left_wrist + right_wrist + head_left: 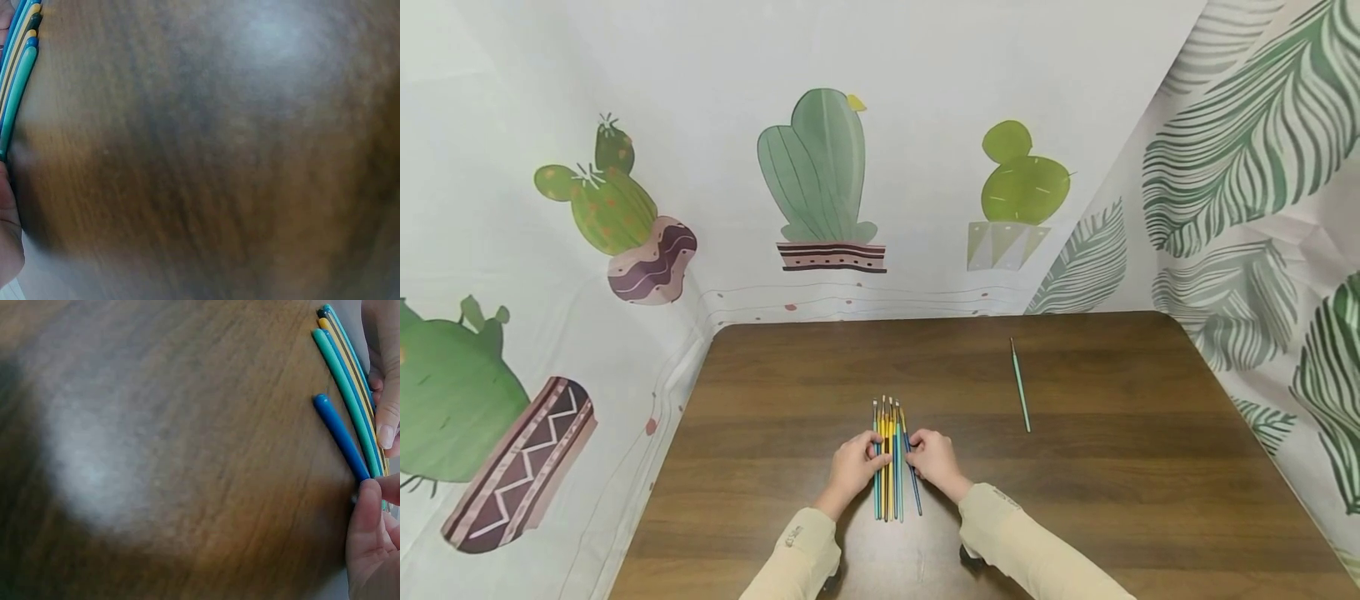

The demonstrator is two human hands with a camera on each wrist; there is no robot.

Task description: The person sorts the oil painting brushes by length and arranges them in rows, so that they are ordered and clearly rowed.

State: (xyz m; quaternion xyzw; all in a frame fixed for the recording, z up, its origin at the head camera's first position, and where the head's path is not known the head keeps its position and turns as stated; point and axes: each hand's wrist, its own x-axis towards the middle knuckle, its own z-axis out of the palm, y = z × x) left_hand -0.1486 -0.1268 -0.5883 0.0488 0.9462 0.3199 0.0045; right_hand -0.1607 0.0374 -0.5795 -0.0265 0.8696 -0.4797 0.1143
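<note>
A row of slim paintbrushes [892,492] with teal, yellow and blue handles lies side by side on the table, bristle ends pointing away from me. My left hand [854,463] holds the row from its left side, with the thumb across the handles. Close on the right, my right hand [937,460] pinches a blue paintbrush [916,492] between thumb and fingertips. Its handle end angles away from the row, as the right wrist view also shows with the blue handle [340,434]. In the left wrist view only the handle ends [24,75] appear at the left edge.
A single teal-handled brush [1021,390] with a thin tip lies apart, farther back on the right of the brown wooden table [760,375]. Behind the table hangs a cloth [925,167] printed with cacti and leaves.
</note>
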